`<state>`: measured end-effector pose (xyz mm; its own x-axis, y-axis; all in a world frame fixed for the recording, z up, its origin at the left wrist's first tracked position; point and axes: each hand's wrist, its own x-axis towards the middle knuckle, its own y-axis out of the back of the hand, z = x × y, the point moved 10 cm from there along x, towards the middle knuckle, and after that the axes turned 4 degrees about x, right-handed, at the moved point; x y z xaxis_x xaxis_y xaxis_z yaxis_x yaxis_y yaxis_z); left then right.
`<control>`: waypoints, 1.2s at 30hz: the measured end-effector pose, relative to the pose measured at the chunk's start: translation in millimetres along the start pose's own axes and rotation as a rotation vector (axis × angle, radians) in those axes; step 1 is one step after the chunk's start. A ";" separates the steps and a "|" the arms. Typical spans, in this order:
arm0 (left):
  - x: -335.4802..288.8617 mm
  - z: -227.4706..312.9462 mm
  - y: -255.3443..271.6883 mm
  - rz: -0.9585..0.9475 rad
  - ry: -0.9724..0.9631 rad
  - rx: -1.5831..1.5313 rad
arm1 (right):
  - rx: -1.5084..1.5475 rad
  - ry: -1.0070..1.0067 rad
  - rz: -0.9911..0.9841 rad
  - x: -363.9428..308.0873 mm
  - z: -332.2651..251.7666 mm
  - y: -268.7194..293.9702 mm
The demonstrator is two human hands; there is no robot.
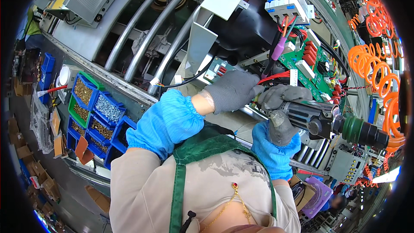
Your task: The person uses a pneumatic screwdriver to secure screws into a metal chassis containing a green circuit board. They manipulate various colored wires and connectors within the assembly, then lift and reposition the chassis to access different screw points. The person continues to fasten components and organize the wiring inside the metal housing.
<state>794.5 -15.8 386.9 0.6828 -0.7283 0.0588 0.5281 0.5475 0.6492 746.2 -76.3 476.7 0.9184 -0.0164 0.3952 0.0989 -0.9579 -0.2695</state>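
Two gray-gloved hands (233, 91), two blue oversleeves (166, 123), one handheld power tool (304, 114), one large green circuit board (320, 85), three steel conveyor rollers (156, 36) at upper left, one green apron (207, 149), one pendant necklace (235, 185)

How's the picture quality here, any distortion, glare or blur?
In the head view, the long silver metal rollers bow into arcs, and black vignetting fills the corners; in the head view, the narrow white light strip at lower right looks blown out; in the head view, the grey-gloved left hand and grey-gloved right hand look fairly sharp, while details near the rim soften.
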 end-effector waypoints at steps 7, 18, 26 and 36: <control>-0.3 0.3 1.9 -0.009 0.015 -0.046 | 0.010 -0.037 0.060 -3.7 2.0 2.6; -42.4 -2.7 34.1 0.284 0.011 -0.210 | -0.032 0.037 0.055 -5.1 -3.1 4.8; -67.9 -16.4 17.7 0.361 -0.113 -0.170 | -0.023 0.072 0.057 -4.5 -8.5 0.9; -67.3 -23.5 18.2 0.387 -0.050 -0.163 | -0.016 0.071 0.069 -6.6 -4.7 5.3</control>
<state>770.0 52.8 376.9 0.8232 -0.4731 0.3138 0.3135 0.8396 0.4435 738.8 -82.6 476.7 0.8931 -0.1020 0.4381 0.0298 -0.9584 -0.2839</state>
